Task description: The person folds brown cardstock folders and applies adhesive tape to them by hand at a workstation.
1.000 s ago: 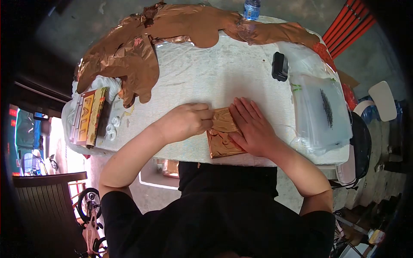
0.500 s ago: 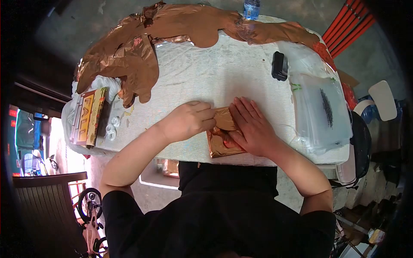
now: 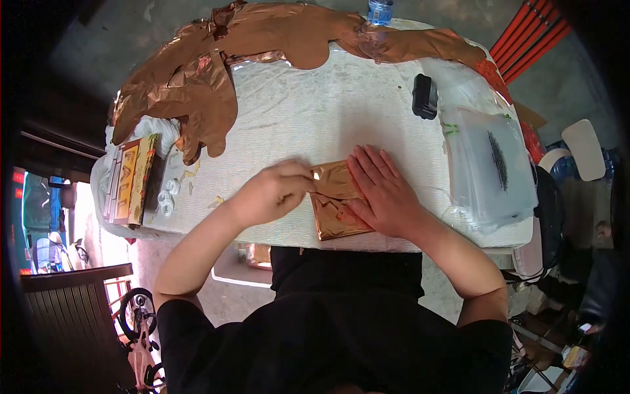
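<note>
A flat square packet in shiny copper-coloured foil (image 3: 338, 217) lies near the table's front edge, its foil wrinkled across the middle. My right hand (image 3: 384, 190) lies flat over its right side, fingers stretched out. At the packet's upper left edge is my left hand (image 3: 279, 192), its fingers curled and pressed together; what they hold, if anything, is too small to make out.
Copper foil sheets (image 3: 275, 29) line the table's far and left edges. A patterned box (image 3: 131, 180) and white rolls (image 3: 168, 197) are at left. A black case (image 3: 424, 96) and clear plastic bags (image 3: 485, 171) lie at right; a water bottle (image 3: 380, 12) stands at the back.
My left hand has moved a little to the left, uncovering more of the packet's left edge. My right hand has stayed flat on the packet.
</note>
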A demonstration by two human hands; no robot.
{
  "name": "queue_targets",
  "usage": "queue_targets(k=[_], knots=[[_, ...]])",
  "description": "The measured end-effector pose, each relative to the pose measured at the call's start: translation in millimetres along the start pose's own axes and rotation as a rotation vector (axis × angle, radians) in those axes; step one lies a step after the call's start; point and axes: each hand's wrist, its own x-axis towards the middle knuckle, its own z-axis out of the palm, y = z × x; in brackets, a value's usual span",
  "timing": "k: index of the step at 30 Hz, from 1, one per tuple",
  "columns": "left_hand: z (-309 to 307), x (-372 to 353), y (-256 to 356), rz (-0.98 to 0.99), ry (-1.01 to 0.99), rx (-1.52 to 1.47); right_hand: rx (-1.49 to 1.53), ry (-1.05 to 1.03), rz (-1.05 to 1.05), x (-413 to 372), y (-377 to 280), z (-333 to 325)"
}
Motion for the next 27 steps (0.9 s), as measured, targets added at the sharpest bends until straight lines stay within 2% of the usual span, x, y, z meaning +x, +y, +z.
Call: queue_targets(k=[4, 9, 13, 16, 18, 27], knots=[[-3.4, 5.6, -3.2, -0.017, -0.026, 0.024, -0.005, -0.004, 0.003, 1.0, 0.1, 0.2], [-16.4, 15.3, -2.2, -0.123, -0.218, 0.000, -0.012, -0.019, 0.011, 1.1, 0.2, -0.3], [-20.7, 15.6, -0.1, -0.065, -0.191, 0.038, -0.009, -0.025, 0.012, 1.1, 0.1, -0.3], [-23.4, 15.3, 2.3, -0.128, -0.189, -0.024, -0.003, -0.024, 0.014, 1.4, -0.4, -0.8], [-18.2, 15.7, -1.1, -0.008, -0.133, 0.069, -0.005, -0.021, 0.011, 1.8, -0.3, -1.6], [-12.9, 17.6, -7.7, 0.126, -0.024, 0.184, 0.005, -0.015, 0.006, 2.3, -0.3, -2.1]])
